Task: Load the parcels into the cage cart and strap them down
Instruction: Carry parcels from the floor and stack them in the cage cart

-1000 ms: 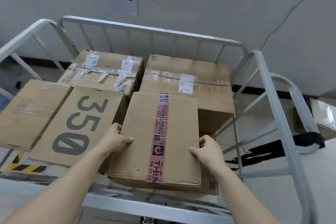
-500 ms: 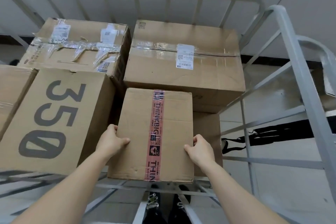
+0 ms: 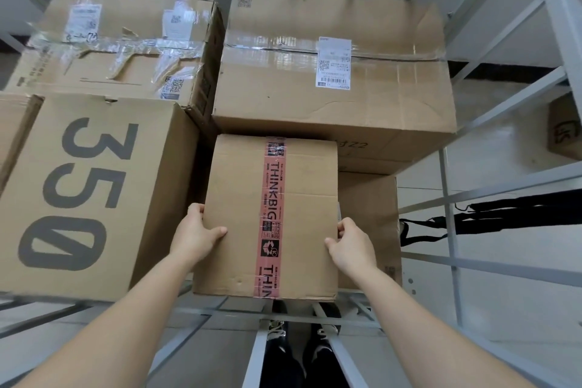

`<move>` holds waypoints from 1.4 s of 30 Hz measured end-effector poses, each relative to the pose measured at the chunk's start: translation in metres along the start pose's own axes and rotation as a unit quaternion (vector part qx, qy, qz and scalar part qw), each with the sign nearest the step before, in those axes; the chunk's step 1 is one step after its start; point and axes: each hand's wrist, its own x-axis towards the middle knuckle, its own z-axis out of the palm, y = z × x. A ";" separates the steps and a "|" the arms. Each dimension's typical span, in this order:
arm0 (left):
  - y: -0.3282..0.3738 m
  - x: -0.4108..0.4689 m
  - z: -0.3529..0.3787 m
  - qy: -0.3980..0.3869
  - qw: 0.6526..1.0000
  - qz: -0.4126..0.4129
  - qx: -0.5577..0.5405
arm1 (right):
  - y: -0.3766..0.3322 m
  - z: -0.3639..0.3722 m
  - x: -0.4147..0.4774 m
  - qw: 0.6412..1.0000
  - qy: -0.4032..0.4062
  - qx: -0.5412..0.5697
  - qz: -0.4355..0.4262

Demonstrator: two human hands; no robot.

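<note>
A cardboard parcel with a red THINKBIG tape strip [image 3: 239,217] sits low in the front of the grey metal cage cart [image 3: 447,198]. My left hand [image 3: 196,235] grips its left edge and my right hand [image 3: 351,244] grips its right edge. It lies between the big "350" box [image 3: 91,195] on the left and a lower box [image 3: 368,224] on the right. Behind it stand a large labelled box [image 3: 333,72] and a taped box [image 3: 116,47]. A black strap [image 3: 491,217] hangs on the cart's right side bars.
The cart's front rail [image 3: 277,315] crosses below the parcel, with my shoes [image 3: 302,334] under it. Another box edge [image 3: 12,123] shows at far left. A small carton [image 3: 565,126] stands on the floor outside the cart at right. A grey wall lies behind.
The taped parcel has gone down into the cart's front gap, held by both hands throughout. My view has tilted downward and closer to the boxes.
</note>
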 end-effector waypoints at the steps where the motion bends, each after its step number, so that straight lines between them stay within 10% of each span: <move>1: 0.000 0.000 0.001 -0.002 1.000 0.002 0.011 | 0.000 0.000 -0.001 1.000 -0.003 -0.013 -0.003; 10: 0.025 -0.023 -0.002 0.015 0.968 0.104 0.230 | -0.003 -0.037 -0.036 0.990 -0.055 -0.110 -0.064; 22: 0.179 -0.122 -0.004 0.017 0.814 0.356 0.459 | 0.038 -0.166 -0.123 0.976 0.085 -0.180 -0.090; 42: 0.431 -0.409 0.180 0.118 0.668 0.561 0.475 | 0.317 -0.430 -0.259 0.939 0.291 -0.179 -0.046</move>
